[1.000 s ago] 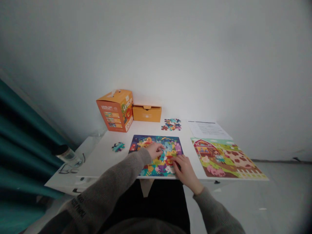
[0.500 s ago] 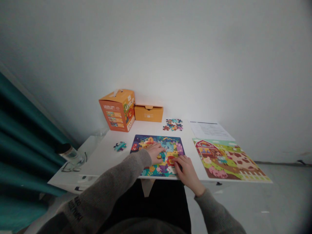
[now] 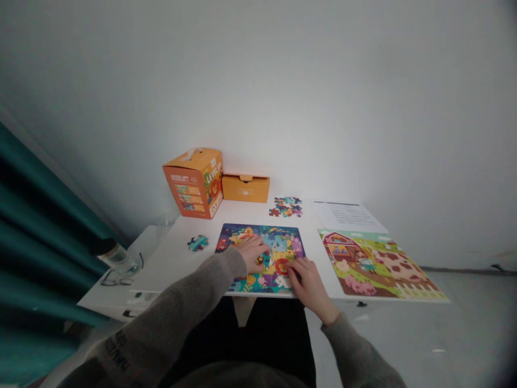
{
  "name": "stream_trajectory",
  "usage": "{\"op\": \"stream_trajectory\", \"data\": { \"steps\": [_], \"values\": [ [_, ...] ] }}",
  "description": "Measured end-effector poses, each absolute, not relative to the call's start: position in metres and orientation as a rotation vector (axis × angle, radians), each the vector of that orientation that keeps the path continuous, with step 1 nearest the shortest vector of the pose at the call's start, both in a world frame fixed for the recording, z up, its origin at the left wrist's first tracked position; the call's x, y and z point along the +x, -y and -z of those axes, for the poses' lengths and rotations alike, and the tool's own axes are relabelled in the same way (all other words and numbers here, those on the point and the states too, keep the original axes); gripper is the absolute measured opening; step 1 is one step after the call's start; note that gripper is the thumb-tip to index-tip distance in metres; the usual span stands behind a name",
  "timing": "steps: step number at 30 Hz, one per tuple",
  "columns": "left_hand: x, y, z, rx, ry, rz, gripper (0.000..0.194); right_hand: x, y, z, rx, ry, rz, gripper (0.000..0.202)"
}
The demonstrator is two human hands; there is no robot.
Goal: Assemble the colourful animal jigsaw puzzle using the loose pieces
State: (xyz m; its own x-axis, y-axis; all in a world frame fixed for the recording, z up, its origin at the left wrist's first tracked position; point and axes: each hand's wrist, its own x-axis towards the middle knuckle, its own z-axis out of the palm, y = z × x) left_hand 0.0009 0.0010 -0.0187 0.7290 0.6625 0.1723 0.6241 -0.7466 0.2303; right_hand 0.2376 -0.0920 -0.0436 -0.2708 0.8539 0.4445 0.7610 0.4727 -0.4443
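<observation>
A colourful animal jigsaw puzzle (image 3: 278, 233) with a dark blue top edge lies at the table's front edge. My left hand (image 3: 251, 254) rests over its left-middle part, fingers stretched across the pieces and hiding part of the picture. Near the puzzle's right edge, my right hand (image 3: 305, 275) touches the red and orange lion picture (image 3: 281, 266) with its fingertips. Its thumb is apart from the fingers, and I see nothing held there. No loose piece shows in my left hand, though its underside is hidden.
Loose puzzle pieces (image 3: 286, 207) lie behind the puzzle, and a few more pieces (image 3: 197, 243) to its left. An orange puzzle box (image 3: 194, 186) and a smaller orange box (image 3: 245, 188) stand at the back. On the right are a farm puzzle (image 3: 379, 267) and a printed sheet (image 3: 347, 215). Far left: a bottle (image 3: 119, 256) and glasses (image 3: 117, 280).
My left hand has shifted slightly left across the puzzle, uncovering a little more of its middle. My right hand stays at the lion picture. The whole view has moved very slightly.
</observation>
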Motion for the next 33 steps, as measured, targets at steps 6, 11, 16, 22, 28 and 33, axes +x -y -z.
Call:
{"op": "stream_trajectory", "data": {
  "steps": [6,11,16,22,28,33],
  "values": [
    [-0.008,-0.002,0.024,2.721,-0.991,-0.385,0.026,0.238,0.093,0.042,-1.354,2.088,-0.174,0.018],
    [-0.006,0.000,0.024,2.716,-0.971,-0.408,0.026,0.238,0.092,0.042,-1.351,2.090,-0.160,0.018],
    [-0.006,0.003,0.022,2.727,-0.981,-0.411,0.025,0.238,0.092,0.043,-1.355,2.088,-0.188,0.019],
    [-0.017,0.006,0.016,2.708,-1.009,-0.541,0.034,0.238,0.092,0.044,-1.351,2.090,-0.184,0.019],
    [-0.078,-0.003,0.007,2.582,-1.296,-0.741,0.018,0.239,0.091,0.046,-1.345,2.102,-0.186,0.017],
    [-0.139,-0.005,0.019,2.530,-1.549,-0.820,0.017,0.240,0.089,0.049,-1.331,2.108,-0.158,0.017]
  ]
}}
